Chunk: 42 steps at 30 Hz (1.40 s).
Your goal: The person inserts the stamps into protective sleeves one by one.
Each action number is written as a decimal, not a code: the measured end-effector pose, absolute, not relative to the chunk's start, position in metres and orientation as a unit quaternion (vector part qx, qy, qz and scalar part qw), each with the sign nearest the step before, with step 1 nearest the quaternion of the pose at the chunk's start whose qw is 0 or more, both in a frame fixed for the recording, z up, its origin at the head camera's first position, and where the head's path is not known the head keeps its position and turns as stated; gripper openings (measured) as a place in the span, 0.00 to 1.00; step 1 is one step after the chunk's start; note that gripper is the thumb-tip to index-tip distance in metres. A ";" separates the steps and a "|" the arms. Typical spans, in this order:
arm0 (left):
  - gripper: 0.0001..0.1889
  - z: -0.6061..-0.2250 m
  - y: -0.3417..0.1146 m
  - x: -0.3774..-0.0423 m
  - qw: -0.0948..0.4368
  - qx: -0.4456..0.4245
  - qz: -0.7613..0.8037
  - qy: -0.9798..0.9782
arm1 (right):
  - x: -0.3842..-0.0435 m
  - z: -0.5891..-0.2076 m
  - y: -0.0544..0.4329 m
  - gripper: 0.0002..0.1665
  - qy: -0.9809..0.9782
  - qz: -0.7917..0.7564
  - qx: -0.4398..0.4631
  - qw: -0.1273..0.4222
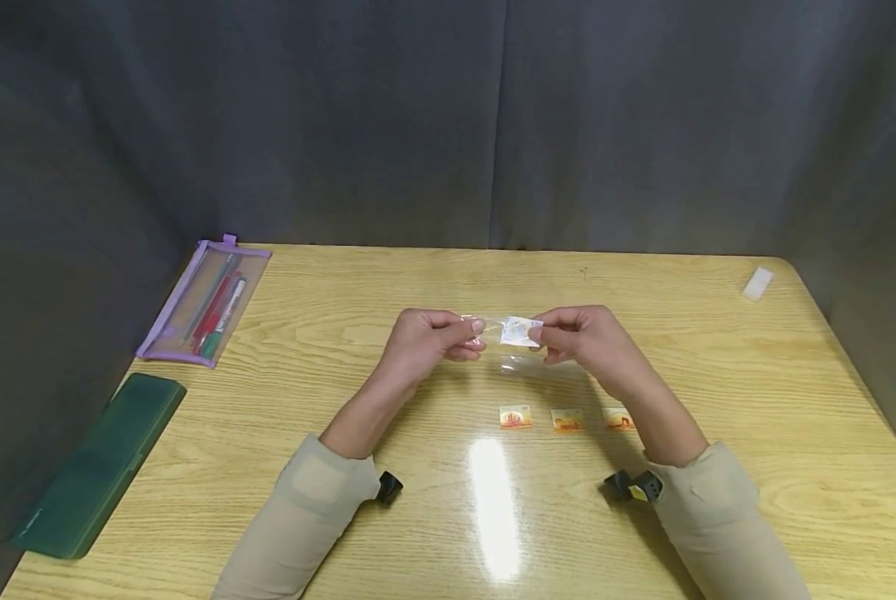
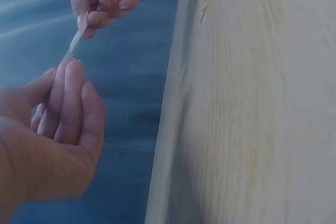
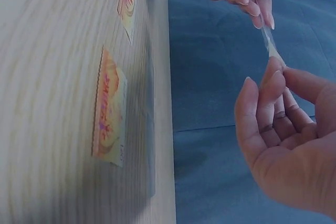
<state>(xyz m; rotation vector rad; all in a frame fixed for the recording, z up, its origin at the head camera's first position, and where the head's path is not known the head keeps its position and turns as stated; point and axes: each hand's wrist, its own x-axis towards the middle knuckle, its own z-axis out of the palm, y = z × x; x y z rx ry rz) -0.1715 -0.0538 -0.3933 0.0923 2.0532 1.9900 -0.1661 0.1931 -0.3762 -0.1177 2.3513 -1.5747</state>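
Note:
My left hand (image 1: pixel 434 337) pinches a small clear plastic sleeve (image 1: pixel 492 323) between thumb and fingers. Opposite it, my right hand (image 1: pixel 584 340) pinches a small pale stamp (image 1: pixel 518 331) with faint blue marks. Sleeve and stamp meet between the hands above the table; whether the stamp is inside the sleeve I cannot tell. Another clear plastic sleeve (image 1: pixel 523 364) lies on the table just below. Nearer to me, three orange and yellow stamps lie in a row: a left one (image 1: pixel 515 417), a middle one (image 1: pixel 567 420) and a right one (image 1: pixel 617 418), partly behind my right forearm.
A purple-edged mesh pouch (image 1: pixel 164 312) with pens stands at the table's far left, a green case (image 1: pixel 102 467) nearer to me. At the far right lies a small white block (image 1: pixel 758 283). Dark curtains (image 1: pixel 342 125) border the wooden table (image 1: pixel 327 292) at the back and sides.

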 end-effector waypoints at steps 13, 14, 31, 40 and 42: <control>0.16 -0.396 -0.053 -0.171 0.138 0.033 0.686 0.714 | -0.166 -0.376 0.194 0.16 0.822 -0.543 -0.045 0.165; 0.15 -0.396 -0.053 -0.171 0.139 0.034 0.686 0.713 | -0.167 -0.376 0.194 0.17 0.822 -0.543 -0.046 0.166; 0.12 -0.395 -0.046 -0.169 0.159 0.041 0.695 0.700 | -0.168 -0.375 0.193 0.18 0.822 -0.542 -0.050 0.171; 0.11 -0.396 -0.042 -0.168 0.156 0.038 0.689 0.707 | -0.169 -0.376 0.190 0.16 0.819 -0.545 -0.043 0.172; 0.11 -0.396 -0.041 -0.168 0.155 0.037 0.689 0.707 | -0.169 -0.376 0.189 0.17 0.819 -0.546 -0.043 0.172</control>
